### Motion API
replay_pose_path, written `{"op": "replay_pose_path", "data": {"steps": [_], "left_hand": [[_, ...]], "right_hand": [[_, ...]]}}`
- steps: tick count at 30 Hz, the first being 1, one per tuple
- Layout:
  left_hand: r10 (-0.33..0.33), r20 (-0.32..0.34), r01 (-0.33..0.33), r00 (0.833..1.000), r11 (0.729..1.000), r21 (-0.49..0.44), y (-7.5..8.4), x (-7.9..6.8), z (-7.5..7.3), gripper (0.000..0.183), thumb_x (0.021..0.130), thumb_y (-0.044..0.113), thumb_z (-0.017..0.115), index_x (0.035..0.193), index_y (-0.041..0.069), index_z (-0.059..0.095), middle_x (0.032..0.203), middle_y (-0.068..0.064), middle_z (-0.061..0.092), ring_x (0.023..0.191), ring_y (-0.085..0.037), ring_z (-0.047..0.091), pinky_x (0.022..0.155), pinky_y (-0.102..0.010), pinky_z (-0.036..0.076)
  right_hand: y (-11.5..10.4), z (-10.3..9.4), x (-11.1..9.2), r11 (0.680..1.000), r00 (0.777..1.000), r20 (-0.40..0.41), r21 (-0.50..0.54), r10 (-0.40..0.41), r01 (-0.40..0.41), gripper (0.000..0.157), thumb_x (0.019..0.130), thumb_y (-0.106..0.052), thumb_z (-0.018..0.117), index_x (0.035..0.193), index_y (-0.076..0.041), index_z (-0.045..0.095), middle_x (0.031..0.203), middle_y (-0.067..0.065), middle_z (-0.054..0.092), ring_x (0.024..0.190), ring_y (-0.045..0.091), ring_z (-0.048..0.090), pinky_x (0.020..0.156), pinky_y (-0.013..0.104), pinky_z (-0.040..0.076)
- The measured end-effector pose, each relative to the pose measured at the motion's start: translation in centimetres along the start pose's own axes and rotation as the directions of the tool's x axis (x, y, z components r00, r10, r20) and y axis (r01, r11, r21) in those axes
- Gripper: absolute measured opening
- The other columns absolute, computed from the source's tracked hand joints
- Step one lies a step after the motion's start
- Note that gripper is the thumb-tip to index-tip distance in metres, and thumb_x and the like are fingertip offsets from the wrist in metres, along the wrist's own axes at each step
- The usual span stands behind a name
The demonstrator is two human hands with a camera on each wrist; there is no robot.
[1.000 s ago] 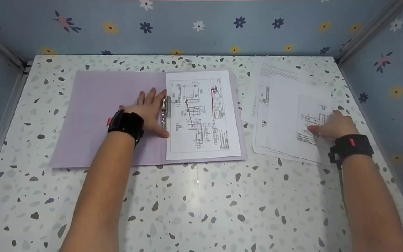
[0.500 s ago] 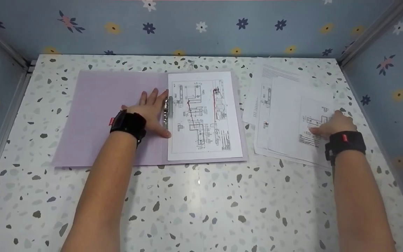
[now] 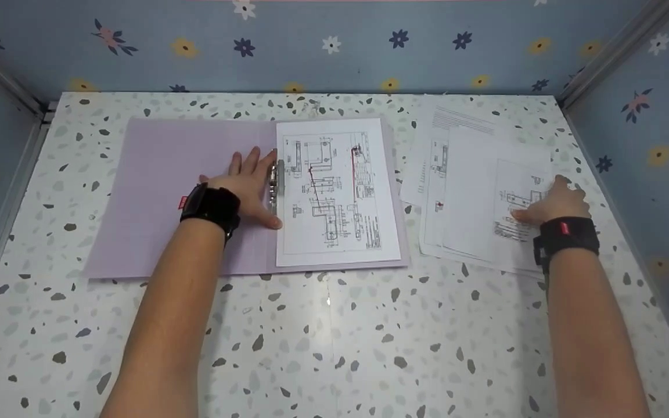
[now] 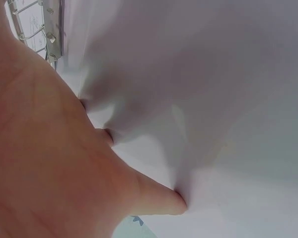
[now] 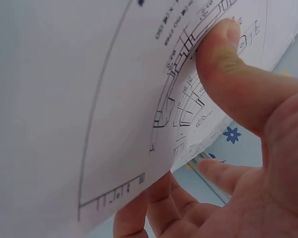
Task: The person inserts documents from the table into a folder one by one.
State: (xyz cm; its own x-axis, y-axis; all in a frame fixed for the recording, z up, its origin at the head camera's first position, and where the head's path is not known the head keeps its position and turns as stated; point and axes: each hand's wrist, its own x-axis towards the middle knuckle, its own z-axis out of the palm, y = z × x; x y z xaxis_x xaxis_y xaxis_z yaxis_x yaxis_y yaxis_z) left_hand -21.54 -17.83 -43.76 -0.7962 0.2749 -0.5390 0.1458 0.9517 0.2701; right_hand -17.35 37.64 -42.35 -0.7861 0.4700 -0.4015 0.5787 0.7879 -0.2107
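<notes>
A pale purple ring binder [image 3: 154,174] lies spread flat on the table. My left hand [image 3: 245,190] rests on its left cover with fingers spread, beside the metal rings [image 3: 273,188]. On the binder's right side lies a drawing sheet [image 3: 363,232] with red lines. In the left wrist view the fingertips [image 4: 179,201] touch the smooth cover. My right hand [image 3: 561,200] pinches the right edge of a printed sheet of paper [image 3: 474,186], the top one of a loose pile. The right wrist view has the thumb [image 5: 221,49] on the curved sheet's printed face and fingers behind its edge.
Other loose sheets [image 3: 432,220] fan out under the top one, right of the binder. The speckled table [image 3: 334,348] meets flower-patterned panels [image 3: 334,64] at the back and both sides.
My right wrist and forearm have shifted a little left while the hand stays at the sheet's edge. The left hand and the binder have not visibly moved.
</notes>
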Motion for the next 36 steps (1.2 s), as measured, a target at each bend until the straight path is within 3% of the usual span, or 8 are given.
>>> {"op": "replay_pose_path", "data": {"steps": [7,15,22,28,36], "left_hand": [[-0.010,0.016,0.010,1.000,1.000,-0.021,-0.1,0.7,0.2,0.145,0.062,0.066,0.085,0.157,0.032,-0.020,0.163,-0.009,-0.024,0.147,-0.041,-0.020,0.088,-0.091,0.003],[-0.012,0.013,0.012,1.000,1.000,0.006,-0.2,0.9,0.2,0.145,0.061,0.070,0.083,0.157,0.032,-0.019,0.164,-0.009,-0.023,0.148,-0.040,-0.018,0.088,-0.091,0.006],[-0.009,0.007,0.009,1.000,1.000,0.000,-0.6,1.1,0.4,0.147,0.059,0.070,0.083,0.157,0.033,-0.020,0.163,-0.009,-0.024,0.148,-0.040,-0.019,0.088,-0.091,0.004],[0.002,-0.002,-0.002,1.000,1.000,0.006,-0.4,0.6,0.2,0.144,0.062,0.069,0.083,0.158,0.030,-0.018,0.164,-0.011,-0.021,0.148,-0.042,-0.017,0.088,-0.091,0.006],[0.017,-0.024,-0.017,1.000,1.000,0.010,0.2,-0.2,0.1,0.140,0.066,0.065,0.083,0.159,0.027,-0.015,0.165,-0.013,-0.018,0.149,-0.043,-0.013,0.090,-0.090,0.007]], "right_hand": [[-0.8,-0.1,-1.8,0.996,1.000,0.004,0.084,-0.005,0.005,0.128,0.082,-0.040,0.081,0.155,-0.008,-0.018,0.156,0.039,0.007,0.142,0.059,0.010,0.112,0.071,0.014],[0.6,-0.1,0.1,0.995,0.998,0.058,0.096,0.018,-0.023,0.143,0.074,-0.049,0.085,0.151,-0.009,-0.028,0.154,0.042,0.005,0.141,0.061,0.007,0.112,0.071,0.015],[0.9,-0.2,0.2,0.992,0.997,0.073,0.120,0.024,-0.033,0.145,0.071,-0.054,0.085,0.151,-0.009,-0.027,0.153,0.043,0.007,0.140,0.062,0.011,0.111,0.073,0.015],[1.6,-0.2,0.2,0.990,0.998,0.036,0.132,-0.058,0.052,0.138,0.075,-0.052,0.083,0.155,-0.002,-0.017,0.147,0.043,0.024,0.137,0.061,0.021,0.111,0.069,0.020],[4.0,0.2,2.0,0.973,0.984,0.049,0.162,-0.174,0.164,0.139,0.071,-0.059,0.083,0.156,-0.003,-0.012,0.147,0.040,0.028,0.133,0.057,0.028,0.110,0.068,0.023]]}}
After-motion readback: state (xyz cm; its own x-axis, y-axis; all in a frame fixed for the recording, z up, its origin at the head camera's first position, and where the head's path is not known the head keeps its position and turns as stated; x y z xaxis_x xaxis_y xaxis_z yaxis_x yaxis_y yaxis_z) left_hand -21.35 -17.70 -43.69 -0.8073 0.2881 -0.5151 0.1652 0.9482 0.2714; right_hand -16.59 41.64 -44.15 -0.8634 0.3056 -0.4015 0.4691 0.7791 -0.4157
